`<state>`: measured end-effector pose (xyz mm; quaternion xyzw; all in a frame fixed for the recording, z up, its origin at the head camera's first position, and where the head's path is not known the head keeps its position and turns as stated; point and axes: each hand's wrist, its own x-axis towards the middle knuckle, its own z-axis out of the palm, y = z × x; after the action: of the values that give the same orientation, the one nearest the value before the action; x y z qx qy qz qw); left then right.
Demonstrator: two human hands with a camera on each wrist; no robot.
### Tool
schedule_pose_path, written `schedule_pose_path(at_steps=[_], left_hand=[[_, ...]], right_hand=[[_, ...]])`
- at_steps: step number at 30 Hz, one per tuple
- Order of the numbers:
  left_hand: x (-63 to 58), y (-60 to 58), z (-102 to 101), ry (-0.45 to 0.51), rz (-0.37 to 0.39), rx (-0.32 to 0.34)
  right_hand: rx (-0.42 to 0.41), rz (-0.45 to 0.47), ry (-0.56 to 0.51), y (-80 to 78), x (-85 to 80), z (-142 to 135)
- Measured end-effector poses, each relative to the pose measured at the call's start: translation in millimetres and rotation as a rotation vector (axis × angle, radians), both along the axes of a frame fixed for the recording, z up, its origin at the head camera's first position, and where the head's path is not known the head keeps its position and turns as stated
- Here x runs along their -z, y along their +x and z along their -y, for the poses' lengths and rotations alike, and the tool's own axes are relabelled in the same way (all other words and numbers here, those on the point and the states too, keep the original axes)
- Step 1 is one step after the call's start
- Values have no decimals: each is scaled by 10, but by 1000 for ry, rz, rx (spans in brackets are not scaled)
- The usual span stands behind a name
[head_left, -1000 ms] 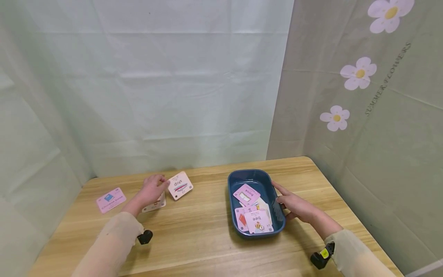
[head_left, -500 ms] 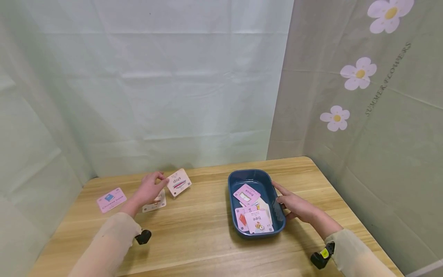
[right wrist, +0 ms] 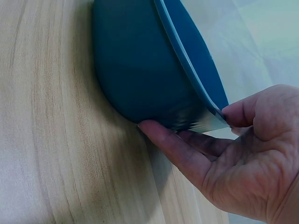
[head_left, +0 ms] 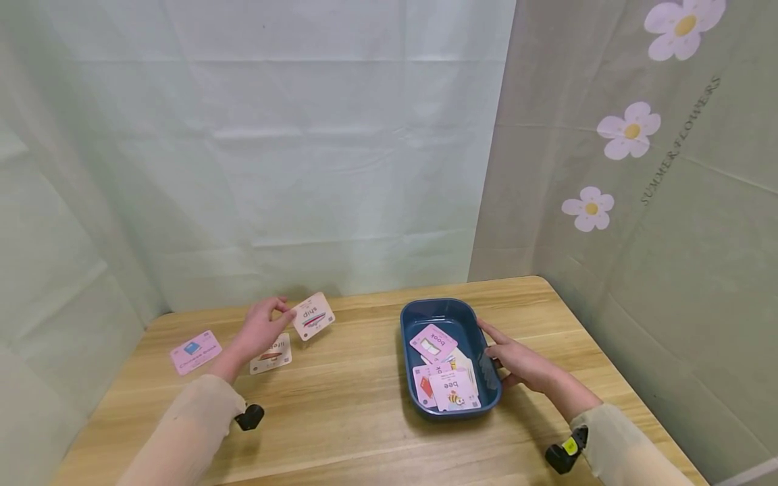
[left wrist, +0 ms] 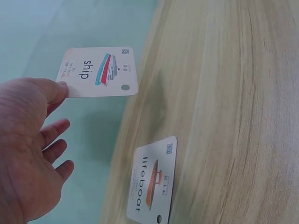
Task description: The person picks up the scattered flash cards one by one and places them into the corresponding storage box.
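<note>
My left hand (head_left: 265, 329) pinches a white flashcard (head_left: 313, 317) by its corner, between thumb and finger. In the left wrist view the card (left wrist: 100, 72) shows the word "ship" and a drawn boat, and it hangs above the tabletop, casting a shadow. Below that hand a "lifeboat" flashcard (left wrist: 152, 182) lies flat on the wood. My right hand (head_left: 516, 361) grips the right side of a dark blue tray (head_left: 408, 317), thumb at the rim and fingers against the outer wall, as the right wrist view shows.
Inside the tray lie several flashcards, among them a pink "book" card (head_left: 433, 343) and a "bee" card (head_left: 454, 390). A pink "Chinese book" card (head_left: 196, 352) rests at the left of the wooden table (head_left: 340, 418). Cloth curtains (head_left: 304, 169) rise behind the table.
My left hand has lifted the ship card a little and drawn it slightly back and left, uncovering more of the lifeboat card. The right hand and tray have stayed put.
</note>
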<state>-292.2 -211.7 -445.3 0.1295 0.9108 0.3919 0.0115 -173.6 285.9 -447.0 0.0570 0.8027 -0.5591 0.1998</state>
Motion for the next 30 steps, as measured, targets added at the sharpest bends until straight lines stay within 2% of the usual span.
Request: schedule_pose_path(at_steps=[6,30], left_hand=[[-60,24,10,23,2,1],[-200,61,-44,51,-73,15]], right_hand=[[-7,1,-39,6,12,5],[-7,-4,-18,14,-2,7]])
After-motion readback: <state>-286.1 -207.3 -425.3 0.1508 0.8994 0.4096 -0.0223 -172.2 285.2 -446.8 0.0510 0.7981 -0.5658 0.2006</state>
